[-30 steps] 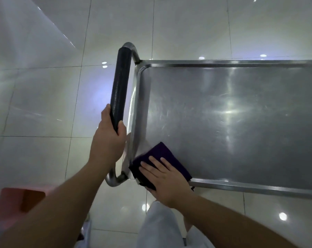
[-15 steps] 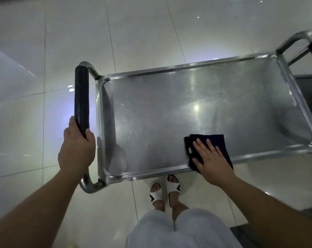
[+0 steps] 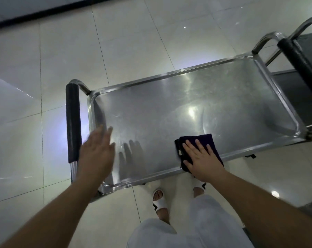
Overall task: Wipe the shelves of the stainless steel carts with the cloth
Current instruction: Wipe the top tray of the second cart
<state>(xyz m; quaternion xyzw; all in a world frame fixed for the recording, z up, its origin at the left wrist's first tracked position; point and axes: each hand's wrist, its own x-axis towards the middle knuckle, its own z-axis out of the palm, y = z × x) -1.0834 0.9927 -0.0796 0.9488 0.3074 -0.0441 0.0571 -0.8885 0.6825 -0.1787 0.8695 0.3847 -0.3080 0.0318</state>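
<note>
Cloth (image 3: 203,140) on cart shelf (image 3: 169,122) — right hand (image 3: 203,160) pressing flat

Dim, cool overhead light. Bright glare spots sit on the steel shelf (image 3: 187,119) and the glossy floor (image 3: 35,140). The left hand (image 3: 96,151) is motion-blurred, its dark reflection on the metal. Wide-angle bending shows at the edges.

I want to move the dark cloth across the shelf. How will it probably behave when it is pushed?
The dark cloth lies folded and flat under the right hand, so it is probably soft and floppy. The steel shelf looks smooth and shiny, so it should slide easily. Its layers may bunch if pushed from one edge.
</note>
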